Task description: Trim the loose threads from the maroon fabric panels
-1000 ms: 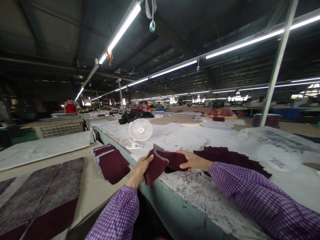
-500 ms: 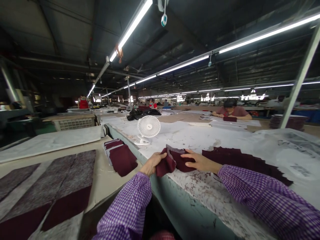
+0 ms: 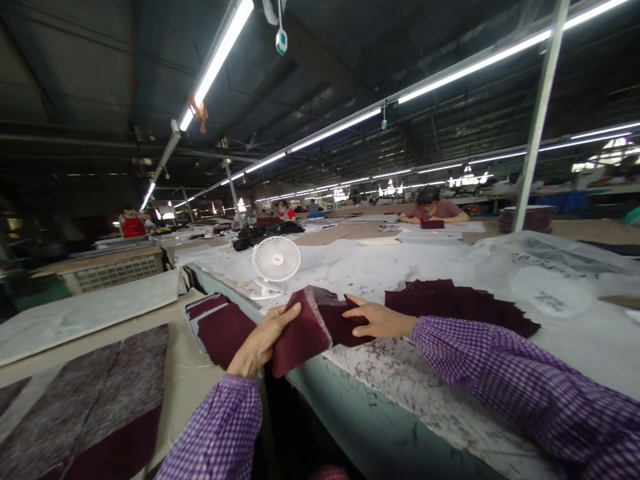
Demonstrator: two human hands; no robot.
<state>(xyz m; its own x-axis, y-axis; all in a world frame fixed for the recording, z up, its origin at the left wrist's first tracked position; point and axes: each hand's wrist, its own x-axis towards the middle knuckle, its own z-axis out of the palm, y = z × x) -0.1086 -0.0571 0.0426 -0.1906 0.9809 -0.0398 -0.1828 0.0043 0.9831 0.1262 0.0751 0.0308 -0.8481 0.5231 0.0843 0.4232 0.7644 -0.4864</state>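
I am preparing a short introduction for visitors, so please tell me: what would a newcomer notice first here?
Probably the purple checked sleeves reaching in from below, with the left hand holding maroon fabric and the right hand touching it at the table edge. Just beyond stands a small white fan. Overhead, bright strip lights run into the distance.
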